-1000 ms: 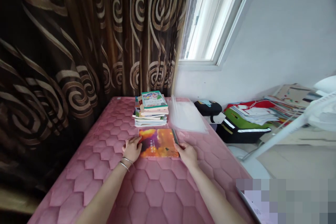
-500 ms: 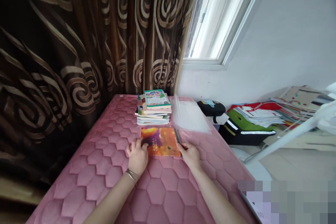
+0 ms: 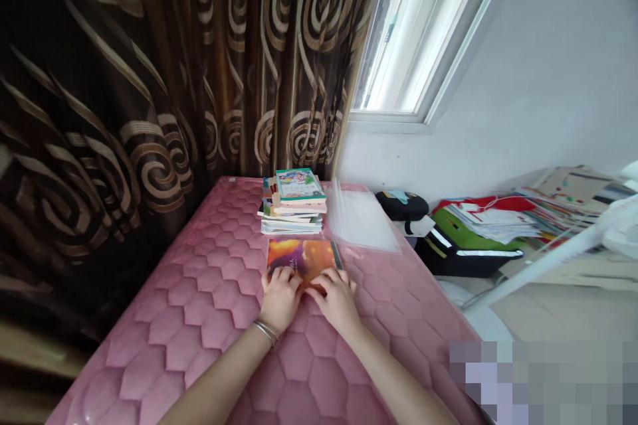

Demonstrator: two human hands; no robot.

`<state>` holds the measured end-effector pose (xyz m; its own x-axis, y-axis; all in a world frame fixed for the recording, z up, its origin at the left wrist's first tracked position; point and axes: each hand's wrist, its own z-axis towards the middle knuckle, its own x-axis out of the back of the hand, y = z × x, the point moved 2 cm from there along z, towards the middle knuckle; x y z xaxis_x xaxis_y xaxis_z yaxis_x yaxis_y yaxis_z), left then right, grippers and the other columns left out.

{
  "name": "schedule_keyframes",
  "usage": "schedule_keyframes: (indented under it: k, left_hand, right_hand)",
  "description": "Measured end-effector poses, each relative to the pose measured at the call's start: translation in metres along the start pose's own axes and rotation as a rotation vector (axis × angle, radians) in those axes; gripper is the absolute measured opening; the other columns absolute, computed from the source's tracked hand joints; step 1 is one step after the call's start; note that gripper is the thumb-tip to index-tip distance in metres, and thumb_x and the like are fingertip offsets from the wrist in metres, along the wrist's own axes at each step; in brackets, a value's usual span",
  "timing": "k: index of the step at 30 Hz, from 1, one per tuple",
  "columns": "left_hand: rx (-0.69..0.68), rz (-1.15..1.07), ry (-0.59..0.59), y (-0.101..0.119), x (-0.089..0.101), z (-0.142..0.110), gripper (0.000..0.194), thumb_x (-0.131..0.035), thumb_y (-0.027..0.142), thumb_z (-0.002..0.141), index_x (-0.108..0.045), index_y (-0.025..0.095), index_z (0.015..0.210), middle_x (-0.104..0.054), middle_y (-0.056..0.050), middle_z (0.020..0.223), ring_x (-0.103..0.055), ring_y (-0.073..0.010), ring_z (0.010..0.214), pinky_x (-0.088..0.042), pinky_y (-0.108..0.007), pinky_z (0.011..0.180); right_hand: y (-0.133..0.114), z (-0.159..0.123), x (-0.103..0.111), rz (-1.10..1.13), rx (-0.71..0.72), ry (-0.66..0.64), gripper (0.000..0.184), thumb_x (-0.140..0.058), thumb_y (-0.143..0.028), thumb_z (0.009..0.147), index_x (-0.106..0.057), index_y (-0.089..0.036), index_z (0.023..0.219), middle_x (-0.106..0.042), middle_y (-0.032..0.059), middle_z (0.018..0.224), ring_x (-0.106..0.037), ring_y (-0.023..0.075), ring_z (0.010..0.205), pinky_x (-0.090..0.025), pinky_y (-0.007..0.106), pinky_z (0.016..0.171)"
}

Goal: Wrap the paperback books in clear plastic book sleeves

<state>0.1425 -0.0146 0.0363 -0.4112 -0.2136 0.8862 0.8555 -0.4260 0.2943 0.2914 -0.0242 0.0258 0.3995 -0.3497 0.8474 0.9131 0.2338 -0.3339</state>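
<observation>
A book [image 3: 305, 254] with an orange and purple sky on its cover lies flat on a pink quilted mattress [image 3: 214, 305]. My left hand [image 3: 280, 295], a bracelet at its wrist, has its fingers curled over the cover at the near edge, left of the middle. Close beside it, my right hand [image 3: 336, 297] bends its fingers over the same near edge, with the thumb turned inward. Both hands cover the lower part of the cover. Just behind the book stands a stack of several books [image 3: 293, 219], topped by one with a green border.
Clear plastic sheets [image 3: 366, 219] lie right of the stack. Beyond the mattress are a black case [image 3: 401, 204], a green and black bag [image 3: 463, 249] with papers on it, and a white fan [image 3: 548, 255]. A patterned curtain [image 3: 239, 80] hangs at the left.
My left hand has moved from the book's left edge to its near edge. My right hand has come from the right edge to meet it. The book stays flat.
</observation>
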Motion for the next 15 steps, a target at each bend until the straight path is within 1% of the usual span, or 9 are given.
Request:
schedule_keyframes:
  k: [2, 4, 7, 10, 12, 15]
  left_hand:
    - [0.006, -0.012, -0.006, -0.005, 0.003, -0.002, 0.017, -0.058, 0.022, 0.087, -0.068, 0.029, 0.1, -0.063, -0.003, 0.11, -0.05, -0.0233, 0.111, -0.024, -0.05, 0.105]
    - [0.03, -0.009, -0.003, -0.016, 0.008, -0.006, 0.019, -0.06, 0.023, 0.086, -0.07, 0.031, 0.1, -0.063, -0.003, 0.111, -0.049, -0.0239, 0.112, -0.025, -0.05, 0.103]
    - [0.085, 0.015, 0.017, -0.041, 0.018, -0.015, 0.02, -0.062, 0.024, 0.085, -0.072, 0.034, 0.098, -0.062, -0.002, 0.114, -0.049, -0.0244, 0.112, -0.025, -0.05, 0.102]
    - [0.148, 0.03, 0.022, -0.066, 0.026, -0.02, 0.019, -0.064, 0.027, 0.084, -0.073, 0.037, 0.096, -0.064, -0.001, 0.113, -0.048, -0.025, 0.112, -0.026, -0.05, 0.1]
    - [0.188, 0.015, -0.006, -0.078, 0.028, -0.021, 0.019, -0.063, 0.029, 0.084, -0.073, 0.039, 0.096, -0.066, 0.0, 0.112, -0.048, -0.0248, 0.111, -0.028, -0.049, 0.097]
    - [0.225, -0.033, -0.062, -0.084, 0.028, -0.019, 0.021, -0.062, 0.029, 0.085, -0.073, 0.042, 0.098, -0.068, 0.002, 0.109, -0.05, -0.0242, 0.11, -0.03, -0.047, 0.094]
  right_hand:
    - [0.006, 0.0, 0.001, -0.02, 0.008, -0.005, 0.013, -0.065, -0.04, 0.085, -0.07, -0.029, 0.084, -0.063, 0.0035, 0.097, -0.05, 0.0232, 0.098, -0.033, 0.036, 0.079]
    - [0.019, -0.001, 0.006, -0.048, 0.023, -0.001, 0.014, -0.064, -0.043, 0.085, -0.071, -0.03, 0.085, -0.063, 0.004, 0.099, -0.049, 0.0237, 0.098, -0.033, 0.036, 0.079]
    - [0.046, -0.006, 0.016, -0.082, -0.016, 0.024, 0.017, -0.063, -0.045, 0.085, -0.073, -0.031, 0.086, -0.063, 0.0052, 0.102, -0.05, 0.0242, 0.096, -0.033, 0.037, 0.078]
    - [0.069, -0.013, 0.023, -0.082, -0.077, 0.035, 0.015, -0.064, -0.043, 0.085, -0.073, -0.032, 0.089, -0.064, 0.0049, 0.102, -0.05, 0.0248, 0.098, -0.033, 0.038, 0.08]
    - [0.078, -0.016, 0.024, -0.064, -0.09, 0.033, 0.013, -0.064, -0.039, 0.086, -0.073, -0.033, 0.092, -0.066, 0.0037, 0.102, -0.05, 0.0251, 0.101, -0.032, 0.039, 0.083]
    - [0.081, -0.018, 0.022, -0.028, -0.076, 0.017, 0.013, -0.062, -0.035, 0.088, -0.072, -0.032, 0.095, -0.069, 0.0017, 0.098, -0.051, 0.0241, 0.102, -0.03, 0.04, 0.088]
